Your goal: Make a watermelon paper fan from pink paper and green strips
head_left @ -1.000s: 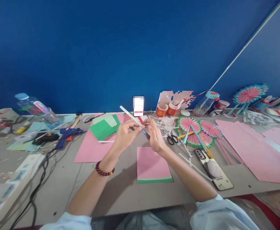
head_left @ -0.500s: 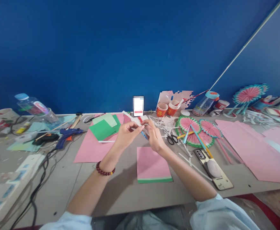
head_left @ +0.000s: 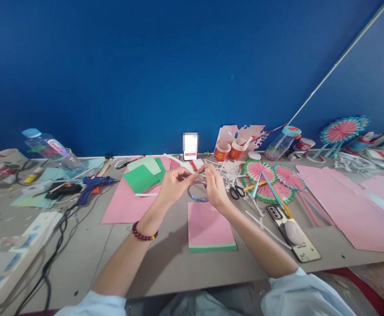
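Observation:
Between my two hands is a roll of tape [head_left: 197, 200], ring-shaped with blue on its band, seen at an angle. My right hand [head_left: 214, 186] curls its fingers over the roll's right side, which is partly hidden. The thumb and fingertips of my left hand [head_left: 176, 184] pinch close to the right fingertips; what lies in that pinch is too small to tell. Nearer to me, below the roll, a square stack of pink paper [head_left: 211, 224] lies on the table, with green sheets [head_left: 213, 249] showing at its front edge.
Green paper [head_left: 141, 179] lies over a large pink sheet [head_left: 119, 206] at left, near a blue glue gun [head_left: 96, 184]. To the right are scissors [head_left: 236, 192], folded paper fans [head_left: 260, 171] and a phone [head_left: 293, 235]. Paper cups [head_left: 222, 151] stand at the back.
The tape roll has turned so its ring faces me more; only a small blue part showed before. The right fingers have shifted slightly, while the left hand stays nearly in place.

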Tool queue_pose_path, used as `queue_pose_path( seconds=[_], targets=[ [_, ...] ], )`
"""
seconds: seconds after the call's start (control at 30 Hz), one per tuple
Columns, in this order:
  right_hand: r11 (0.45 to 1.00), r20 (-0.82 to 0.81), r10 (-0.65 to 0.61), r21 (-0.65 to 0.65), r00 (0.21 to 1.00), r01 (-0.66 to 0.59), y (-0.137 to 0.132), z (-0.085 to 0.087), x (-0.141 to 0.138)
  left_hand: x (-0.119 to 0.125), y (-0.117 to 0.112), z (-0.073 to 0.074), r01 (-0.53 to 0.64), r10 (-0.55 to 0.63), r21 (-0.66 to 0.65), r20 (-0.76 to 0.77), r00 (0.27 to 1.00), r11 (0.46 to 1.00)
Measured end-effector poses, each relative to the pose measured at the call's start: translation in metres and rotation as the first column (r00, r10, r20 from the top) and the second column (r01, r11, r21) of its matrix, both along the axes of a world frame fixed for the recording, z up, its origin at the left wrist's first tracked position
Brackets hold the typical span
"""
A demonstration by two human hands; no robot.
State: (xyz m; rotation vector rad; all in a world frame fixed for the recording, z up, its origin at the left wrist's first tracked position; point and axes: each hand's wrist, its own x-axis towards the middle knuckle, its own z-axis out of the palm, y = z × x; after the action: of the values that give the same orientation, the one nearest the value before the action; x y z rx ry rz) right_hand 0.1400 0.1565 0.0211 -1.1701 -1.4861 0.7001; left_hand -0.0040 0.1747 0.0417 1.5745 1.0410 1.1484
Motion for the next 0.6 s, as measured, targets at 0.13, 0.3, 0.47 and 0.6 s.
queue_pose_path(
  seconds=[0.13,0.3,0.47,0.6],
  targets=[
    [0.996,-0.005,0.009,-0.091,1.000,-0.009,0.007,-0.004,0.001,-0.002,0.004,-0.001,-0.015,0.016,-0.039,0.032,0.999,0.999],
    [0.954,-0.088,0.145,-0.254,0.986,-0.163,0.012,-0.009,0.000,-0.005,0.007,-0.001,-0.034,0.036,-0.022,0.063,0.997,0.999],
    [0.924,-0.240,0.252,-0.229,0.937,-0.307,0.013,-0.009,-0.002,-0.006,0.006,0.002,-0.159,0.159,-0.015,0.091,0.983,0.987],
    [0.900,-0.298,0.334,-0.180,0.894,-0.396,0.013,-0.007,-0.002,-0.006,0.007,0.003,-0.188,0.188,-0.009,0.118,0.975,0.982]
  ],
)
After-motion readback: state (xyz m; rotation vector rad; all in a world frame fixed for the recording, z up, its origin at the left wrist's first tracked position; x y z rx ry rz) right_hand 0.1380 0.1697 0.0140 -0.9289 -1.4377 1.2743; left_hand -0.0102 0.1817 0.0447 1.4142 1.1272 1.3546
